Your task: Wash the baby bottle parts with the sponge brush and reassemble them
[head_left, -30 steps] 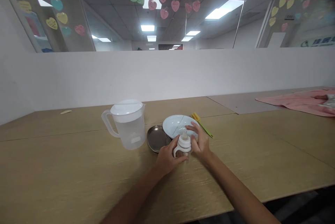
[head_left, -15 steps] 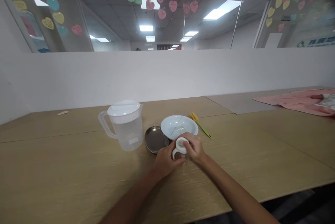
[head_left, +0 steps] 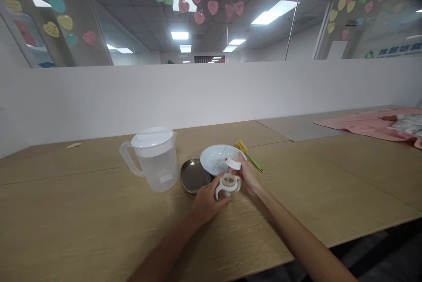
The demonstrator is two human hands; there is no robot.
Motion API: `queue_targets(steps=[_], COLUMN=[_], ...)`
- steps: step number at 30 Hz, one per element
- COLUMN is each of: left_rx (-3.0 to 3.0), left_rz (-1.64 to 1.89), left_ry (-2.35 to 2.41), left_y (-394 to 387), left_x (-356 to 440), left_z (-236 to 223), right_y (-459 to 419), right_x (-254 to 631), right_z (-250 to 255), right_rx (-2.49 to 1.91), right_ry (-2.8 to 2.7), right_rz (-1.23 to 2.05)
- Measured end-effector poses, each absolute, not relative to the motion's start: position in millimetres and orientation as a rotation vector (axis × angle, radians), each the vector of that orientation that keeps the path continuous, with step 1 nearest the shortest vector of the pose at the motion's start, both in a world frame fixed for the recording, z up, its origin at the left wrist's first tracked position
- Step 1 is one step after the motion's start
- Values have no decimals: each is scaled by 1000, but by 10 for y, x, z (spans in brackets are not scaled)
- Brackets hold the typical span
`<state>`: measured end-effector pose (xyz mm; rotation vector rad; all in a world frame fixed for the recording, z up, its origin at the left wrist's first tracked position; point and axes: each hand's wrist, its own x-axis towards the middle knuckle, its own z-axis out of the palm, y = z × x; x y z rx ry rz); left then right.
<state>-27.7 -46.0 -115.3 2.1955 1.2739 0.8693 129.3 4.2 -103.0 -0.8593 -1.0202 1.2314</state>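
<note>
With left hand (head_left: 208, 199) curled, grips clear plastic bottle (head_left: 227, 186) with white handles (head_left: 238, 184); with right hand (head_left: 249, 175) pinched, holds round white plastic cap (head_left: 233, 164) apart. Works beside glossy white bowl (head_left: 210, 160).

The two-handled bottle (head_left: 228, 186) is open, its white lid (head_left: 234, 164) held just above.

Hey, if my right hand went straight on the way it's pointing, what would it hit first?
Most likely the white bowl, just beyond your right hand and the bottle cap it holds. The hand's height is hard to judge, so it might pass over the bowl instead.
</note>
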Motion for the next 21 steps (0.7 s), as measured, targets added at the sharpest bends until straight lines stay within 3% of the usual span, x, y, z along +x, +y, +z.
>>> queue_targets(steps=[10, 21], left_rx=[2192, 2180], left_rz=[846, 850], left_ry=[1308, 1304], left_y=[-470, -468], left_x=[-264, -266], left_z=[-1153, -1163], right_y=[100, 316], right_x=[1492, 1716], right_z=[-927, -1061], right_rx=[-510, -360], right_ry=[-833, -804], right_rz=[1539, 1386])
